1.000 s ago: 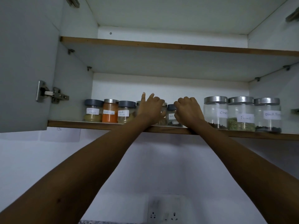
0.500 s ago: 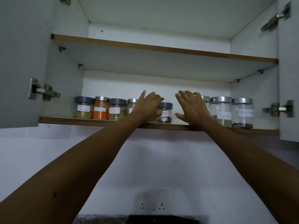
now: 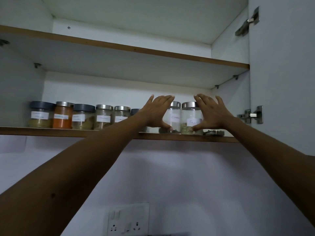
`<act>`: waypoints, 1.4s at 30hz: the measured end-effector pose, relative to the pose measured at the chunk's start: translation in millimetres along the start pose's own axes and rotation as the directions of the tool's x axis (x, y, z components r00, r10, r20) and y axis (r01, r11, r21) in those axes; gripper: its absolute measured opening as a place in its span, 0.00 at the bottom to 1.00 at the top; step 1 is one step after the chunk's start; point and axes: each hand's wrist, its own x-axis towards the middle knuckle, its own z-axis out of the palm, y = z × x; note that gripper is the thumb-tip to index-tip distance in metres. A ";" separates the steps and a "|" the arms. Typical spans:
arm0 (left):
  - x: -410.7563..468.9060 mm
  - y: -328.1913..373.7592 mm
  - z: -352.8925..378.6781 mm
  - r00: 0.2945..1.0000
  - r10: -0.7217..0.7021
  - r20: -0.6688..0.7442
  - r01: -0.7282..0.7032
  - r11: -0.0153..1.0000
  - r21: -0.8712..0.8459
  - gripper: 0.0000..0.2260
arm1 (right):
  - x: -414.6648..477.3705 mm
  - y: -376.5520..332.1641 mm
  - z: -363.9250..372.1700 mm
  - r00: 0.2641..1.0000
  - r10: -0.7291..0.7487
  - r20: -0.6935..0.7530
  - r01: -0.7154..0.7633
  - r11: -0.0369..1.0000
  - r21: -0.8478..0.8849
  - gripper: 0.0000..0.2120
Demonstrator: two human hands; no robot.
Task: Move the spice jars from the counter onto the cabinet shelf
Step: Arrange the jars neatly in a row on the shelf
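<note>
Several labelled spice jars stand in a row on the lower cabinet shelf (image 3: 51, 130). From the left come a grey-lidded jar (image 3: 40, 114), an orange-filled jar (image 3: 62, 115) and more small jars. Two taller clear jars with silver lids stand at the right: the cloves jar (image 3: 174, 117) and the fennel jar (image 3: 190, 119). My left hand (image 3: 156, 112) is raised with straight fingers at the left side of the cloves jar, its thumb at the jar's base. My right hand (image 3: 212, 114) is spread at the fennel jar's right side, hiding a third tall jar behind it.
The upper shelf (image 3: 153, 50) holds nothing visible. An open cabinet door (image 3: 283, 74) with hinges stands close at the right. A wall socket plate (image 3: 128, 219) sits below on the white wall.
Both hands have moved right along the shelf, from the small jars in the middle to either side of the two tall jars. The view has shifted right too.
</note>
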 end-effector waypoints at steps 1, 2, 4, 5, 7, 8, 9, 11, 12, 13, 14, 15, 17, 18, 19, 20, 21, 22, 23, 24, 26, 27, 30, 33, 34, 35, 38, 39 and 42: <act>2.0 1.4 3.8 1.000 -0.007 0.004 0.007 1.000 -0.002 0.52 | -2.3 3.9 2.6 1.000 -0.004 0.007 0.004 1.000 0.016 0.59; 3.6 2.9 7.3 1.000 -0.013 -0.001 0.013 1.000 -0.013 0.52 | -3.8 6.8 4.0 1.000 -0.008 0.014 0.007 0.999 0.042 0.59; 5.2 4.4 10.5 0.999 -0.020 -0.026 0.019 0.999 -0.027 0.52 | -2.7 8.1 5.1 1.000 -0.019 0.017 0.018 0.996 0.086 0.59; 5.6 4.2 10.8 0.999 -0.019 -0.040 0.018 1.000 -0.023 0.52 | -1.0 7.5 4.5 1.000 -0.027 0.012 0.026 0.996 0.084 0.59; 7.3 2.7 10.9 0.999 -0.017 -0.051 0.017 1.000 -0.005 0.51 | 3.2 6.8 4.2 0.999 -0.047 -0.007 0.047 0.998 0.045 0.57; 8.3 1.3 11.3 0.999 -0.018 -0.051 0.018 1.000 0.001 0.51 | 4.8 6.3 4.3 0.998 -0.058 -0.025 0.059 0.998 0.022 0.55; 8.9 -0.5 12.0 0.999 -0.020 -0.051 0.020 1.000 0.003 0.50 | 6.3 5.3 5.0 0.997 -0.070 -0.046 0.070 0.998 0.001 0.52; 8.6 -3.5 14.3 0.999 -0.026 -0.045 0.026 1.000 -0.013 0.50 | 9.5 1.1 6.8 0.994 -0.087 -0.064 0.085 0.996 -0.033 0.50; 8.6 -5.1 15.7 0.999 -0.038 -0.036 0.037 0.999 -0.028 0.50 | 11.7 -1.4 7.6 0.993 -0.092 -0.067 0.089 0.995 -0.048 0.49; 9.0 -7.5 17.1 0.998 -0.059 -0.020 0.058 0.997 -0.049 0.50 | 14.7 -4.8 8.6 0.993 -0.097 -0.067 0.093 0.994 -0.062 0.49; 9.7 -10.5 18.5 0.996 -0.086 0.003 0.086 0.994 -0.073 0.50 | 18.0 -8.0 9.9 0.993 -0.100 -0.061 0.095 0.993 -0.074 0.49; 10.4 -13.8 20.0 0.994 -0.108 0.028 0.110 0.990 -0.092 0.49 | 20.7 -11.2 11.2 0.993 -0.104 -0.054 0.100 0.991 -0.084 0.49; 14.7 -22.9 25.1 0.990 -0.126 0.068 0.132 0.987 -0.096 0.49 | 28.0 -16.4 16.1 0.993 -0.109 -0.052 0.103 0.989 -0.107 0.49; 17.4 -27.5 28.3 0.989 -0.126 0.083 0.133 0.987 -0.092 0.49 | 31.7 -18.8 18.8 0.993 -0.106 -0.051 0.099 0.988 -0.117 0.49; 20.1 -31.8 31.6 0.987 -0.125 0.097 0.134 0.987 -0.090 0.48 | 35.4 -21.7 21.7 0.994 -0.101 -0.047 0.095 0.988 -0.124 0.49; 22.2 -35.1 35.2 0.986 -0.126 0.110 0.136 0.987 -0.090 0.48 | 38.9 -24.4 25.1 0.994 -0.098 -0.038 0.092 0.988 -0.128 0.48; 24.7 -39.1 39.2 0.985 -0.127 0.120 0.139 0.986 -0.091 0.47 | 43.9 -27.1 29.6 0.995 -0.096 -0.031 0.091 0.987 -0.131 0.48; 27.5 -43.2 42.6 0.983 -0.127 0.130 0.140 0.986 -0.091 0.46 | 49.0 -28.7 34.3 0.995 -0.095 -0.024 0.091 0.986 -0.136 0.48; 30.9 -48.3 46.5 0.982 -0.124 0.145 0.138 0.986 -0.091 0.45 | 54.8 -30.1 40.0 0.995 -0.095 -0.017 0.092 0.986 -0.138 0.48; 34.3 -53.6 49.7 0.980 -0.115 0.163 0.131 0.987 -0.093 0.44 | 60.1 -31.1 45.7 0.995 -0.095 -0.010 0.092 0.986 -0.137 0.48; 41.5 -63.2 55.7 0.974 -0.099 0.205 0.121 0.988 -0.098 0.42 | 69.0 -32.9 56.3 0.996 -0.095 -0.002 0.094 0.988 -0.126 0.47; 45.5 -67.8 59.0 0.970 -0.096 0.222 0.121 0.987 -0.104 0.42 | 73.0 -33.7 60.8 0.996 -0.092 0.005 0.091 0.988 -0.123 0.48; 52.9 -76.2 69.8 0.963 -0.088 0.255 0.122 0.985 -0.121 0.42 | 84.7 -36.3 72.8 0.995 -0.094 0.023 0.096 0.987 -0.133 0.48; 56.1 -81.1 77.6 0.959 -0.078 0.272 0.113 0.987 -0.117 0.44 | 96.5 -37.9 83.0 0.995 -0.081 0.057 0.089 0.986 -0.143 0.48; 57.1 -82.7 79.0 0.958 -0.072 0.277 0.104 0.989 -0.102 0.45 | 99.9 -38.7 86.2 0.995 -0.075 0.064 0.084 0.986 -0.144 0.48; 58.0 -83.8 80.3 0.956 -0.070 0.285 0.098 0.992 -0.085 0.46 | 102.4 -39.8 88.9 0.995 -0.069 0.070 0.079 0.986 -0.147 0.48; 60.4 -86.7 84.5 0.951 -0.070 0.300 0.087 0.995 -0.046 0.48 | 110.6 -43.9 96.3 0.995 -0.051 0.088 0.065 0.983 -0.170 0.48; 61.0 -86.7 86.6 0.952 -0.072 0.299 0.087 0.995 -0.038 0.48 | 113.0 -44.8 99.0 0.995 -0.047 0.091 0.062 0.982 -0.179 0.48; 62.2 -85.2 91.8 0.956 -0.073 0.286 0.082 0.996 -0.022 0.49 | 119.5 -45.6 106.2 0.993 -0.030 0.111 0.051 0.980 -0.191 0.49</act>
